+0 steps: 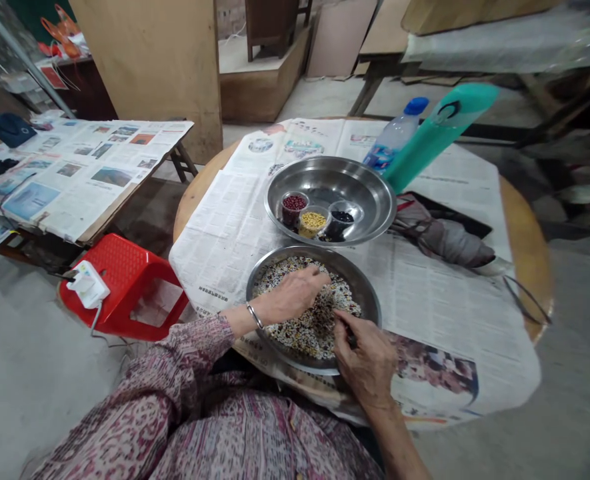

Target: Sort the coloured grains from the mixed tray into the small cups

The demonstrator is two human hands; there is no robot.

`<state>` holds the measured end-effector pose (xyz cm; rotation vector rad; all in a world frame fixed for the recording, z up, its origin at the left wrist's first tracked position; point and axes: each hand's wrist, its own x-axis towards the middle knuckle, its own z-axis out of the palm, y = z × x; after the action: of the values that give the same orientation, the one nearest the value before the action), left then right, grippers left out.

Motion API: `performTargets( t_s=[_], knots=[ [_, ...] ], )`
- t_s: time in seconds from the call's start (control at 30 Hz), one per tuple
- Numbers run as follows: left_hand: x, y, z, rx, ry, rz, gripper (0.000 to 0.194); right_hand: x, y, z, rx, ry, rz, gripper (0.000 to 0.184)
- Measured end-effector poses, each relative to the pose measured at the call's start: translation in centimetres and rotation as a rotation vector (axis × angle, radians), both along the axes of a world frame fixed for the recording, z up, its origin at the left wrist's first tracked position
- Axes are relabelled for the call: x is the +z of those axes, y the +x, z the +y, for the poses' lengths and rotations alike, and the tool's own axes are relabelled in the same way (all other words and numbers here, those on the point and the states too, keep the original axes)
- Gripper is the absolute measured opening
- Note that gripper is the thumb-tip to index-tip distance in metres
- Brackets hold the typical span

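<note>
Left hand (295, 291) in near basin (366, 293); right hand (369, 353) over its rim (319, 370); newspaper (449, 300) rightward.

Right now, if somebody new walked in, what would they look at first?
Probably the bright red stool, on the floor left of the round table. The long green thing stands out too, slanting up beside the bottle on the table. Nearer, the left hand and right hand reach over a bowl of mixed grains.
</note>
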<state>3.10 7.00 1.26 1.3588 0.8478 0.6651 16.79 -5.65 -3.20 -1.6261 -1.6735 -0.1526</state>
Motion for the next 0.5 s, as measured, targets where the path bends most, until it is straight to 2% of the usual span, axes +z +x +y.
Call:
performTargets(
  t_s=[0.1,0.2,0.27,0.37,0.43,0.5],
  knots=[
    [0.3,0.3,1.7,-0.122,0.565,0.370,0.023,-0.2,-0.1,0.1,0.001,0.003,0.019,0.019],
    [0.4,-0.2,1.6,-0.194,0.850,0.689,0.026,-0.4,-0.1,0.2,-0.011,0.032,0.031,0.019],
    [0.3,-0.8,0.6,-0.311,0.963,0.785,0.030,-0.4,-0.1,0.2,-0.021,0.047,0.026,0.019],
    [0.3,-2.2,-1.6,-0.501,1.051,0.826,0.023,-0.3,-0.1,0.2,-0.019,0.049,0.009,0.019],
    [0.5,-3.6,-2.8,-0.561,1.029,0.863,0.018,-0.2,-0.1,0.2,-0.011,0.050,0.000,0.019],
    [1.0,-5.1,-3.5,-0.568,0.949,0.894,0.019,-0.2,-0.1,0.2,-0.009,0.046,-0.006,0.018]
  ],
)
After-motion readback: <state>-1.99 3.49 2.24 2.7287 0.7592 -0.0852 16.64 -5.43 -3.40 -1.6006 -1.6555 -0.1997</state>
